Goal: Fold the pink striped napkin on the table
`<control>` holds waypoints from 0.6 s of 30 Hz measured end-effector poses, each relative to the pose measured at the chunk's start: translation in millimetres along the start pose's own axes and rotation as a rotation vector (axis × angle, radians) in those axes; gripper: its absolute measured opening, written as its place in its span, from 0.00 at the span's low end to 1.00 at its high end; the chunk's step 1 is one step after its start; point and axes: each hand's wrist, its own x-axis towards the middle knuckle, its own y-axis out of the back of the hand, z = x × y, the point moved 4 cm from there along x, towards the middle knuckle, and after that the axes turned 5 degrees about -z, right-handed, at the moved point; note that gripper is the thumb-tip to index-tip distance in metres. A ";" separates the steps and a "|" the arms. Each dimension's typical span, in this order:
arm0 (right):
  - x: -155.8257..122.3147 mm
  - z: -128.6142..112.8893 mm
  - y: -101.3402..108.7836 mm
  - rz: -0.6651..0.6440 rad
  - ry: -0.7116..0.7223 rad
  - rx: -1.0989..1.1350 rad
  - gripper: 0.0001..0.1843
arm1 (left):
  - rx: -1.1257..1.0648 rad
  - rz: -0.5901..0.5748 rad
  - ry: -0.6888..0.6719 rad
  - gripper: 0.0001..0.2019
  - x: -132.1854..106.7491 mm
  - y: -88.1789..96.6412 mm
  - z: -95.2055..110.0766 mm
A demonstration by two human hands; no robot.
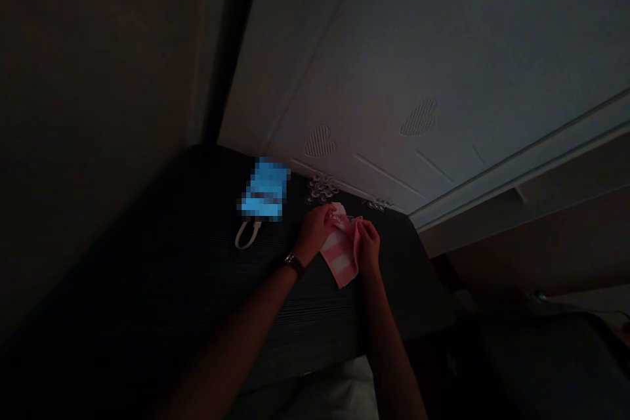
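Observation:
A pink-and-white striped cloth (339, 256) is stretched between my two hands, its lower end hanging toward me over the dark table. My right hand (369, 246) pinches the right edge of the cloth. At the cloth's upper left, my left hand (315, 230) is closed round a small shiny object (337, 217), which looks clear or silvery; its exact kind is hard to make out in the dim light. Just beyond my left hand sits a cluster of small shiny round pieces (322, 188). A smaller group of similar pieces (378, 204) lies farther right.
The dark wood-grain tabletop (221, 295) backs onto a pale panel (394, 52) with ribbed heart shapes. Left of my hands is a lit blue screen (266, 190), blurred out, with a white loop (247, 235) at its near end. A dark shape stands at lower right.

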 end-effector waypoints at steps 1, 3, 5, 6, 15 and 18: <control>0.6 1.1 1.5 0.017 -0.014 0.007 0.14 | -0.004 0.002 0.001 0.13 0.0 -0.3 -1.0; 1.4 2.3 3.5 0.043 -0.028 0.005 0.15 | -0.014 0.006 0.004 0.14 0.0 -0.9 -2.8; 1.2 2.1 4.1 0.056 -0.027 -0.020 0.16 | -0.026 0.007 0.008 0.14 0.1 -1.4 -3.9; 0.9 1.7 3.6 0.053 -0.025 -0.035 0.16 | -0.032 0.007 0.014 0.15 0.3 -1.4 -4.0; 1.0 4.6 1.7 0.024 0.018 -0.013 0.14 | -0.099 -0.060 0.004 0.13 1.7 -1.9 0.4; 1.2 6.1 1.7 0.021 0.011 0.015 0.13 | -0.111 -0.081 -0.021 0.12 1.1 -3.5 -0.4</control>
